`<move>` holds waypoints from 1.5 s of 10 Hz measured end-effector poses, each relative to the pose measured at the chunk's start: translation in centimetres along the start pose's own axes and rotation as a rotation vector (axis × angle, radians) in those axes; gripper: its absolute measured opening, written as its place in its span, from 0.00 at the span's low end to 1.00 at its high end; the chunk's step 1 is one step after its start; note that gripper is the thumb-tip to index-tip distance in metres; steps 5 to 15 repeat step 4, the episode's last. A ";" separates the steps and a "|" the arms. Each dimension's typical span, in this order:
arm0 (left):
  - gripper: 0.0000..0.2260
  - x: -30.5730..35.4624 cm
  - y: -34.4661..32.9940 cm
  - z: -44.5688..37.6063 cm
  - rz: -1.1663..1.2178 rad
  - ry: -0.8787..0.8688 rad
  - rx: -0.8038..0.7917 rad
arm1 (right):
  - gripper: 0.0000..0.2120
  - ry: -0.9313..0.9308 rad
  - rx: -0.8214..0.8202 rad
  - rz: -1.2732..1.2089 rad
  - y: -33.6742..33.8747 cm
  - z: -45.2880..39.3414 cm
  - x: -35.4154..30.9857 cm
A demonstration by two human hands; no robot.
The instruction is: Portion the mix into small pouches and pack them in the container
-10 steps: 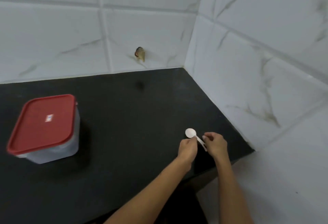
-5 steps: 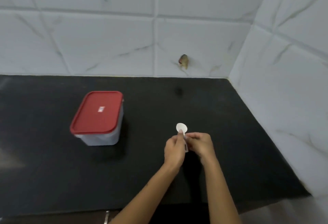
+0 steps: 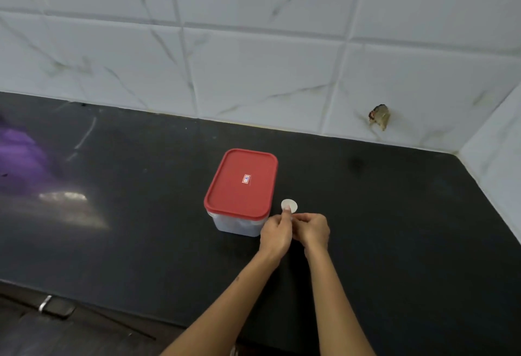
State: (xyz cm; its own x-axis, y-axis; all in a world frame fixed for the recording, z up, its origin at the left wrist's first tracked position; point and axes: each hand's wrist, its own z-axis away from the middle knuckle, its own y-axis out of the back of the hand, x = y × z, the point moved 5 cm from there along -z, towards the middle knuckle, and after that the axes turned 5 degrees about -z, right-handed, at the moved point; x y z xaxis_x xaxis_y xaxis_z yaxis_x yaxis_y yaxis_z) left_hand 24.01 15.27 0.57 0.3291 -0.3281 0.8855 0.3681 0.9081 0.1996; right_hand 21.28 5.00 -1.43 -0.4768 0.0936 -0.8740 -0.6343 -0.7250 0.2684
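Observation:
A clear plastic container [image 3: 235,224] with a red lid [image 3: 242,183] stands shut on the black counter [image 3: 394,214]. Just right of it I hold a small white plastic spoon [image 3: 289,205], bowl pointing away from me. My left hand [image 3: 276,233] and my right hand [image 3: 313,230] are pressed together and both pinch the spoon's handle, which is hidden between the fingers. My left hand overlaps the container's near right corner in the view. No pouches or mix are in sight.
White marbled tiles form the back wall and the right wall, meeting in a corner at the far right. A broken hole [image 3: 379,117] marks the back wall. A drawer handle [image 3: 45,303] shows below the counter's front edge at the lower left.
The view has swung left, so the container now sits mid-frame beside my hands. Both hands have kept hold of the spoon and come closer together, close to the container.

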 end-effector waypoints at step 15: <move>0.12 0.7 1.1 2.0 -0.233 -0.274 -0.054 | 0.09 0.050 0.067 0.157 0.3 0.4 0.0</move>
